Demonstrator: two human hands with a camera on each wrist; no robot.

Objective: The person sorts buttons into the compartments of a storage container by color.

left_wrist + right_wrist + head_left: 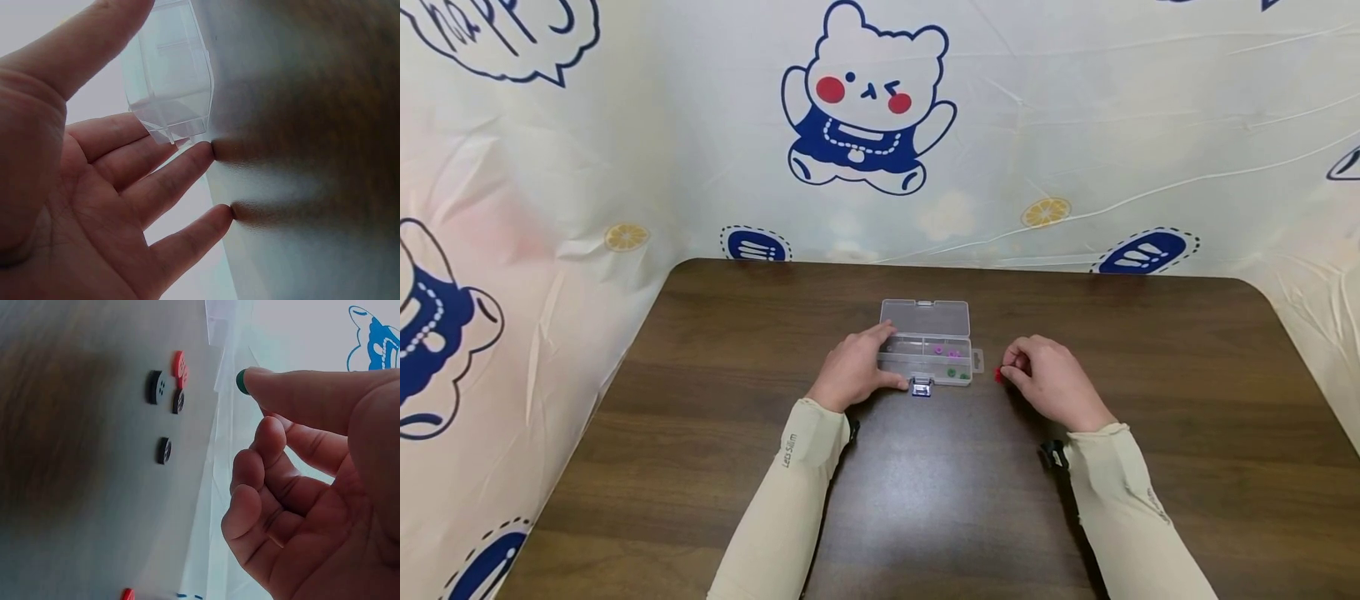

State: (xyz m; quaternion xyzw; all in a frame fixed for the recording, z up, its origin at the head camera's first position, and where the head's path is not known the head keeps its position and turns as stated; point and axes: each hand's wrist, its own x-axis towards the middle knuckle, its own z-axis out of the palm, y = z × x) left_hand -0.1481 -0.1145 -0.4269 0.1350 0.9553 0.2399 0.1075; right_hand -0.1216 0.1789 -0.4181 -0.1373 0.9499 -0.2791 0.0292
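A clear plastic compartment box (958, 382) stands open mid-table, its lid (925, 318) folded back. Pink buttons (937, 350) and green buttons (951, 372) lie in its compartments. My left hand (853, 371) rests against the box's left end with straight fingers, the thumb along its front edge; the left wrist view shows the box (169, 69) between thumb and fingers (187, 169). My right hand (1048, 379) hovers right of the box with fingers curled. A small green button (240, 382) sits at its fingertip. A red button (997, 375) lies just below that hand.
Loose buttons lie on the brown table (925, 500) by the right hand: a red one (180, 367), a grey-black one (154, 386) and two black ones (164, 450). A blue latch (921, 387) juts from the box front. A printed curtain (865, 125) surrounds the table.
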